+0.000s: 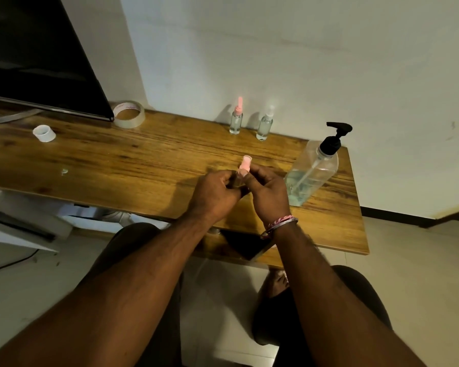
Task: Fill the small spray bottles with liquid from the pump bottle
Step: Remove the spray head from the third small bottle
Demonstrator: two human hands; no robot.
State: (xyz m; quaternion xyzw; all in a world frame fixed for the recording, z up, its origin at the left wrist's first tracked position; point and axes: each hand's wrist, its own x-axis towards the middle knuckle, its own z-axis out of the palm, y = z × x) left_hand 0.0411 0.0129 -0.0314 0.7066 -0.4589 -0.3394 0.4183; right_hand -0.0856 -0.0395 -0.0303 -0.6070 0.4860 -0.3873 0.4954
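Over wooden table (143,160), both hands' grips, left hand (217,192) and right hand (268,194), hold pink-capped spray bottle (243,170) upright.

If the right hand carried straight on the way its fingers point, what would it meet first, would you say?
Probably the left hand: the right hand points left across the small bottle both hold, though depth is hard to judge.

held spray bottle (239,179) body hidden by hands, monitor (37,56) cut off left

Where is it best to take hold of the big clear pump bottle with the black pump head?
Probably round the clear pump bottle at its shoulder below the black pump, coming from its open near-left side; it stands upright at the wooden table's right end.
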